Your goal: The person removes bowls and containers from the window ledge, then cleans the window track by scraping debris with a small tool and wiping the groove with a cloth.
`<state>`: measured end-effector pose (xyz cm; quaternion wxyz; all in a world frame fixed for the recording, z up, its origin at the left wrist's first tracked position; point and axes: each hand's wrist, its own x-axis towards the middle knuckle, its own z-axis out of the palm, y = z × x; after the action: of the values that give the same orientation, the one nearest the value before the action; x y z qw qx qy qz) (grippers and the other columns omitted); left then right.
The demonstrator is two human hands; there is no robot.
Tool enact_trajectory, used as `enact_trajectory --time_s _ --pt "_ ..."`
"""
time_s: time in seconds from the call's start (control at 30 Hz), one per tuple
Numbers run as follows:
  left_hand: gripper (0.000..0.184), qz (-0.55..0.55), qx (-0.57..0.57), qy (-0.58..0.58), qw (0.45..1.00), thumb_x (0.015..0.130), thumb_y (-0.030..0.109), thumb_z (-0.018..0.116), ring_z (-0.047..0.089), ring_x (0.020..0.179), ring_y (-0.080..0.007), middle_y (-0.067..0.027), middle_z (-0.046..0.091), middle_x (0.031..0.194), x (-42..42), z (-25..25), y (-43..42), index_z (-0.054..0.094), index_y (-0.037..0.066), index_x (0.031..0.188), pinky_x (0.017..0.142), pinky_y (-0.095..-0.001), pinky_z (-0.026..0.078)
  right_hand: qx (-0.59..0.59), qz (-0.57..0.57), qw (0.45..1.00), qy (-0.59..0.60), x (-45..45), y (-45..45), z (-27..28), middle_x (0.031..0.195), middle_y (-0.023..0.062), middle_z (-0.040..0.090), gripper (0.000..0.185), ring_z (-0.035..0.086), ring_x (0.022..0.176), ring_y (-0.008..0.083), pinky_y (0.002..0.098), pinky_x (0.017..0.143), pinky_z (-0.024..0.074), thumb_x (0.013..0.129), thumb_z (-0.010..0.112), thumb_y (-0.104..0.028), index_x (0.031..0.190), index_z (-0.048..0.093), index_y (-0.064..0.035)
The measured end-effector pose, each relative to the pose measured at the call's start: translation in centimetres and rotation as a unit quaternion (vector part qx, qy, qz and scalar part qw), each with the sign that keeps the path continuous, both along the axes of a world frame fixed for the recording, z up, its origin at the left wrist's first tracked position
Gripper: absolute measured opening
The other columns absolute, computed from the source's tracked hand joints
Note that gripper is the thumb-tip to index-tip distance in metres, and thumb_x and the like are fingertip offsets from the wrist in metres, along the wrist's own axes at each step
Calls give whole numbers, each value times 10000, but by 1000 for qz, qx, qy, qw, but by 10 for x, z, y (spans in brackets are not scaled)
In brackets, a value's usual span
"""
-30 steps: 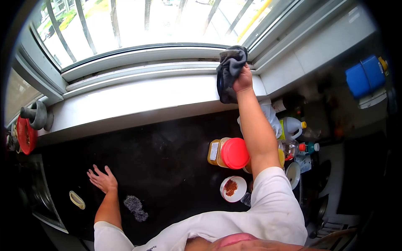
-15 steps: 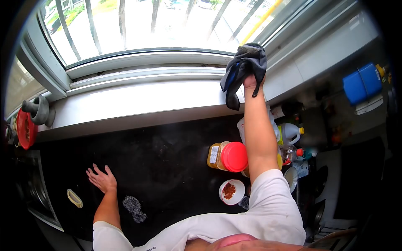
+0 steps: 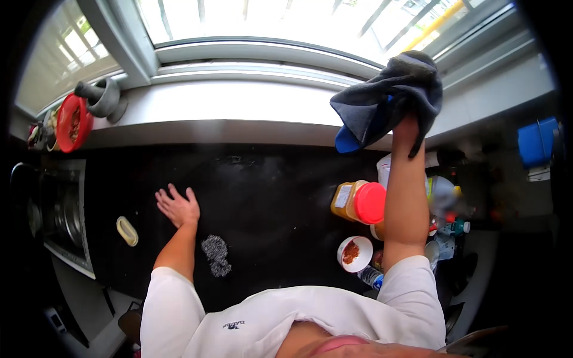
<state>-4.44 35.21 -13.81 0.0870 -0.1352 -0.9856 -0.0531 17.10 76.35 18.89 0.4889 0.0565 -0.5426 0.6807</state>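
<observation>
A dark grey cloth with a blue patch hangs over my right hand, raised at the right end of the white window sill. The cloth covers most of that hand; its fingers are hidden beneath the folds. My left hand lies on the black countertop, fingers spread, holding nothing. Just below and right of it is a grey steel-wool scrubber. To its lower left lies a pale oval object.
A red-lidded jar and a white bowl of red flakes stand near my right arm, with bottles behind. At the left are a stone mortar, a red basket and a sink.
My view has shifted, so the counter items appear farther right and mostly higher. The cloth has swung outward and spread over my right hand. My left hand stays flat on the counter.
</observation>
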Motion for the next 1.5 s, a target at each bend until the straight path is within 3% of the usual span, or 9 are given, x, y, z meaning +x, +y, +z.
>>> enact_trajectory --time_s 0.2,0.23,0.3,0.47,0.77,0.8,1.03,1.17,1.5 --pt "641 -5 26 -1 1000 915 474 545 256 1418 -399 -243 380 1448 -1 -2 -3 451 63 1397 1170 -527 186 85 -9 996 -13 -7 -66 -5 1106 243 621 473 644 983 348 434 893 558 772 492 52 1243 518 91" --pt "645 -2 34 -11 999 907 469 555 239 1425 -400 -245 369 1453 0 0 -2 450 61 1395 1173 -527 178 74 -116 989 -58 -10 -87 -5 1048 220 616 447 632 956 308 367 862 545 735 565 5 1172 515 87" --pt "647 -3 41 -25 999 904 467 556 218 1436 -401 -252 357 1464 0 2 -3 449 57 1394 1179 -529 165 -79 5 995 -64 -6 -121 1 1050 205 617 484 635 952 274 327 837 554 715 539 104 1196 493 75" --pt "662 -1 31 -61 998 926 487 514 194 1454 -382 -237 333 1495 2 13 -3 422 69 1432 1191 -511 142 -316 152 936 -26 -12 -170 -59 1124 213 624 382 633 1023 328 448 939 528 993 410 -221 1254 516 38" --pt "716 -30 162 -60 985 854 514 638 189 1435 -407 -235 335 1444 -6 -10 -13 422 93 1392 1177 -532 161 -452 168 876 -8 -4 -229 -95 1127 204 632 376 644 1005 320 429 908 543 1003 421 -232 1242 536 35" --pt "708 -39 202 -63 977 856 494 649 185 1432 -412 -235 332 1442 -17 -20 -25 420 88 1390 1172 -536 167 -353 169 919 -41 2 -235 -87 1106 217 633 371 647 983 330 428 887 551 992 434 -222 1229 537 44" --pt "534 -147 428 -110 885 871 255 677 471 1198 -373 -203 509 1235 7 57 -72 475 32 1312 1075 -419 345 -409 231 883 25 24 -251 -80 1136 230 625 367 643 998 340 439 885 558 988 444 -223 1237 537 29" --pt "483 -130 529 -282 790 880 163 702 571 1111 -233 -167 568 1202 61 76 -104 493 35 1297 971 -365 478 -392 244 887 30 28 -253 -83 1157 226 614 368 634 1031 340 441 901 553 986 455 -215 1256 522 26" --pt "705 -312 561 -436 631 885 141 698 417 1323 -226 -97 460 1406 155 172 -71 331 109 1486 1119 -381 314 -339 272 901 -13 26 -296 -90 1162 201 627 377 636 1051 316 409 924 543 974 476 -189 1274 523 35"
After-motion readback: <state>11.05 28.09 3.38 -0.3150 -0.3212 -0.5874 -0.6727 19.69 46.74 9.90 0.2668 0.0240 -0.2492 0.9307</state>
